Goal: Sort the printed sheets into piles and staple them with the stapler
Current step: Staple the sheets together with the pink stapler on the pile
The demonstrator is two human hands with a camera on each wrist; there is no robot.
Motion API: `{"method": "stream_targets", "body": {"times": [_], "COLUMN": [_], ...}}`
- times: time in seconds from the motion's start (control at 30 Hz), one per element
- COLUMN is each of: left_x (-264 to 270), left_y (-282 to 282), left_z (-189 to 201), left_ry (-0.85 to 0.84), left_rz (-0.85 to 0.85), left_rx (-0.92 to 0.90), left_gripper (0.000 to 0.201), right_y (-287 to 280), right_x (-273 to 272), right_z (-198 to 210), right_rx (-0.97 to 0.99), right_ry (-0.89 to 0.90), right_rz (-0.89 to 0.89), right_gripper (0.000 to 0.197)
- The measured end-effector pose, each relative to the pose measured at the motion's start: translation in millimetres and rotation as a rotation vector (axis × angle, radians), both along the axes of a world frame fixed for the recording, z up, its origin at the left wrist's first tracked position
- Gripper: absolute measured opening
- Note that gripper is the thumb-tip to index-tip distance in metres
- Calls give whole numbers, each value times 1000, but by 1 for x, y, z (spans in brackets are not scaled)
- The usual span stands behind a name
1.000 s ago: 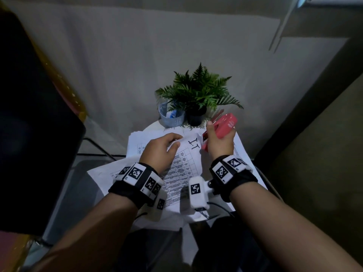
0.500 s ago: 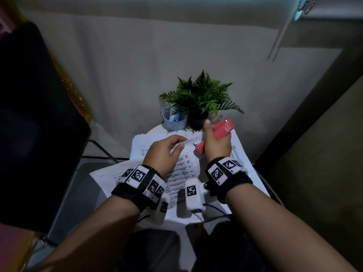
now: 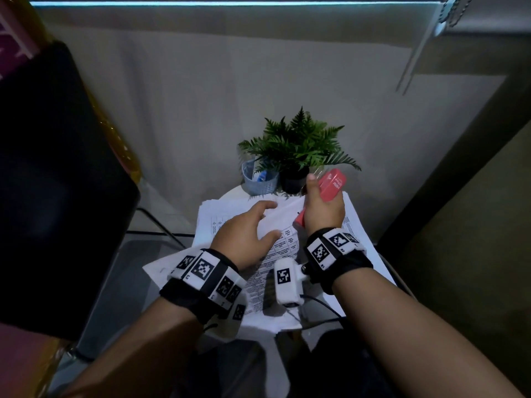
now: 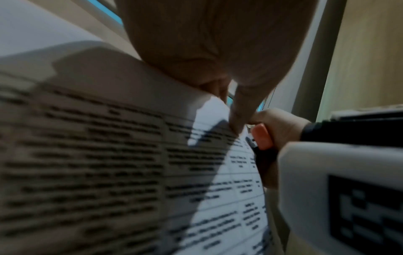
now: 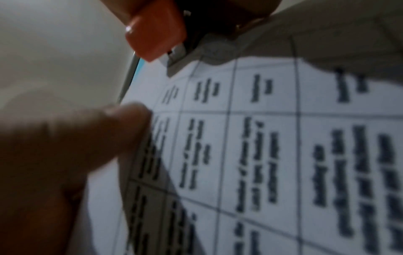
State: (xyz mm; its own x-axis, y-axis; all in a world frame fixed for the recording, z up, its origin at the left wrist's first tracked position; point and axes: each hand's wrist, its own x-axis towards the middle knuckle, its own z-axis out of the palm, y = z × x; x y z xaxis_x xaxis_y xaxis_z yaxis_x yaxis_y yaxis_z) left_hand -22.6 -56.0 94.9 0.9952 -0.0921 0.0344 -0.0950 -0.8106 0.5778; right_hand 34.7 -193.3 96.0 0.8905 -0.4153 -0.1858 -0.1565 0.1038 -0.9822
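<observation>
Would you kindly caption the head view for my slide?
Right hand holds a red stapler at the printed sheet's corner; left hand grips it.

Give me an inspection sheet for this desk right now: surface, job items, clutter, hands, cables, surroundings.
Surface: small white table, mostly under paper.
Job's things: printed sheets in loose overlapping layers; red stapler at the top sheet's corner.
Clutter: potted fern; blue mesh cup.
Grips: left hand pinches the top sheet; right hand grips the stapler.
Cables: dark cable across the sheets' near edge.
Surroundings: grey wall, black panel at left.
</observation>
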Motion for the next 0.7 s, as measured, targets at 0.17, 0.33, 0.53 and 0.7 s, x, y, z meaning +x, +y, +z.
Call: {"method": "stream_targets", "body": {"times": [0.17, 0.33, 0.53, 0.7], "left_x": [-5, -11, -16, -18], "left_y": [21, 35, 36, 24], "left_z": [1, 12, 23, 21], "left_ry": [20, -156, -344, -329], "left_rz": [100, 344, 447, 444], "left_rx": [200, 11, -491, -705], "left_gripper": [19, 19, 21, 22], "right_y": [-17, -49, -59, -47], "right_x": [3, -5, -37, -60], "right_z": [8, 30, 13, 3], "right_rx": [-21, 114, 114, 99], "right_ry": [-102, -219, -37, 94], "right_rz": [19, -95, 383, 617], "right_gripper": [52, 17, 39, 37]}}
